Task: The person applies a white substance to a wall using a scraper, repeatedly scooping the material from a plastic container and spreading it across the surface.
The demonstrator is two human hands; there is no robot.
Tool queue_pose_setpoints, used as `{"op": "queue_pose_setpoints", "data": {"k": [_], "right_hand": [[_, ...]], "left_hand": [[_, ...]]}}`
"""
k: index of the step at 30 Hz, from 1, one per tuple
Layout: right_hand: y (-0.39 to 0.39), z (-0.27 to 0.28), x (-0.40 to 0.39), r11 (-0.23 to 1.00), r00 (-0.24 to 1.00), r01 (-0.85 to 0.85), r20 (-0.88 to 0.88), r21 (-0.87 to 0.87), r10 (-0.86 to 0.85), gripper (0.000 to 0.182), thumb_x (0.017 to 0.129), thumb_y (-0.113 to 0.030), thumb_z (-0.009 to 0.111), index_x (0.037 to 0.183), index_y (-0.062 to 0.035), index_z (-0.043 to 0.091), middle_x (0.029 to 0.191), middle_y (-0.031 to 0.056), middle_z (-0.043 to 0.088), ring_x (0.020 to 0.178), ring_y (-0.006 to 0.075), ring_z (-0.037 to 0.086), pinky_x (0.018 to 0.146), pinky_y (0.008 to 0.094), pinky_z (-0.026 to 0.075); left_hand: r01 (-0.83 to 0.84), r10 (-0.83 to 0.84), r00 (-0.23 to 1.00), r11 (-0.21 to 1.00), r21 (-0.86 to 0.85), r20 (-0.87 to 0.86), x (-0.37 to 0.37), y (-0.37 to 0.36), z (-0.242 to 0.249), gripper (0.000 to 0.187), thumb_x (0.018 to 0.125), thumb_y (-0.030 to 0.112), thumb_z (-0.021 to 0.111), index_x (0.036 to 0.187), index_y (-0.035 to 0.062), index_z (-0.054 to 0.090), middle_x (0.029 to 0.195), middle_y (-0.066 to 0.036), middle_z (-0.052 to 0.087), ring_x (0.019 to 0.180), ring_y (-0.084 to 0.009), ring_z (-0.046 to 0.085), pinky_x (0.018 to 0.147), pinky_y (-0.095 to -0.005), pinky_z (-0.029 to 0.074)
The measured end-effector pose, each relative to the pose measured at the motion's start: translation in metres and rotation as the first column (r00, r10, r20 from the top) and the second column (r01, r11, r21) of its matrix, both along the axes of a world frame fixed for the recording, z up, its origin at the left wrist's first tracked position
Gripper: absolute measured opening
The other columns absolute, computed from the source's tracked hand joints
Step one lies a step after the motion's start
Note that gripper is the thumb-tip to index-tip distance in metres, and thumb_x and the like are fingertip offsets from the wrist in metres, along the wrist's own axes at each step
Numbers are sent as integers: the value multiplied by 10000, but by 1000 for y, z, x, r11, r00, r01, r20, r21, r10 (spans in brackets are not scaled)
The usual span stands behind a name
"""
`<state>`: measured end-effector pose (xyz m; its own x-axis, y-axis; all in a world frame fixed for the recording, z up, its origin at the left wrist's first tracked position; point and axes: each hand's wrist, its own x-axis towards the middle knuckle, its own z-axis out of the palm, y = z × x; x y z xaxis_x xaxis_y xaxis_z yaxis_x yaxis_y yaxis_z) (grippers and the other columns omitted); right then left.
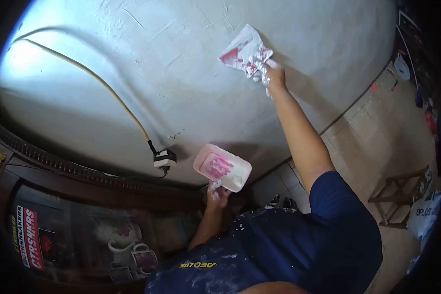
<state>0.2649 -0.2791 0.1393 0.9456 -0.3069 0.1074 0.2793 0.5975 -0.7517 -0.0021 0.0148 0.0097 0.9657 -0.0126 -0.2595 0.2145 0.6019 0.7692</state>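
My right hand (272, 77) is stretched up to the wall and grips a red putty knife (245, 51) smeared with white paste. Its blade lies against or very close to the pale wall (181, 93). White paste also coats my right fingers. Lower down, my left hand (217, 195) holds a pink plastic tub (222, 167) by its near edge, the open side facing me. White paste clings inside the tub, with pink showing through. Some of my left fingers are hidden beneath it.
A yellowish cable (93, 76) runs down the wall to a socket block (164, 159) left of the tub. Below stands a dark wooden cabinet (83, 183) with stickers and mugs behind glass. On the tiled floor at right are a wooden stool (399, 196) and a plastic bag (425, 215).
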Motion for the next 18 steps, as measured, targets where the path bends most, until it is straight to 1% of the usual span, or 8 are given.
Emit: {"op": "queue_pose_setpoints", "data": {"k": [5,7,9,11,12,15,16,18], "right_hand": [[16,-133,-66,988,943,-150,-307,-42,130,194,817,-149,644,966,-26,630,734,21,617,547,78,534,422,226,399],[21,-156,-102,979,914,-151,-358,139,192,221,823,-131,640,1021,-43,601,758,18,623,540,87,552,418,206,392],[18,-165,-118,950,908,-255,-293,182,300,275,836,-188,634,1078,-74,572,849,14,626,663,92,582,499,210,414],[9,-147,-129,858,909,-255,-193,446,370,330,854,-270,611,1134,-112,539,974,-2,606,805,100,572,594,224,413],[1,-133,-130,801,868,-386,-114,457,483,315,873,-347,569,1109,-145,526,955,-38,564,809,96,520,626,240,383],[-7,-126,-132,633,774,-577,98,516,626,212,908,-362,507,880,-152,518,705,-36,452,572,80,393,504,225,309],[-12,-115,-140,554,692,-681,172,480,701,225,918,-355,491,848,-142,511,679,-22,464,520,73,380,465,215,278],[-19,-100,-156,551,659,-697,107,459,744,232,920,-361,484,886,-135,521,704,-10,506,510,79,394,463,216,303]], "left_hand": [[-39,40,999,999,-11,4,3,-10,-3,515,766,203,540,1243,47,426,1224,-127,517,1113,-321,518,915,-493,445],[-35,35,999,999,-9,-9,1,-5,-6,512,767,200,540,1241,44,427,1220,-132,520,1110,-317,523,908,-483,454],[-41,41,999,999,-1,23,1,-8,-2,503,774,201,536,1239,43,428,1213,-137,525,1097,-316,534,899,-480,464],[-44,46,999,995,-90,9,1,-6,-9,500,786,154,528,1266,137,387,1208,-104,510,1093,-302,532,849,-525,488],[-52,53,999,994,-97,12,1,-6,-10,500,786,154,528,1266,137,387,1208,-104,510,1093,-302,532,849,-525,488],[-52,54,998,994,-101,18,-1,-6,-12,482,795,157,525,1258,139,394,1204,-94,513,1095,-300,530,855,-525,484],[-55,57,998,994,-90,14,-2,-7,-13,480,797,164,529,1258,140,395,1203,-92,514,1095,-299,530,858,-525,483],[-42,45,998,995,-90,33,0,-13,-12,480,802,182,539,1259,146,396,1199,-89,519,1083,-288,541,857,-520,483]]}}
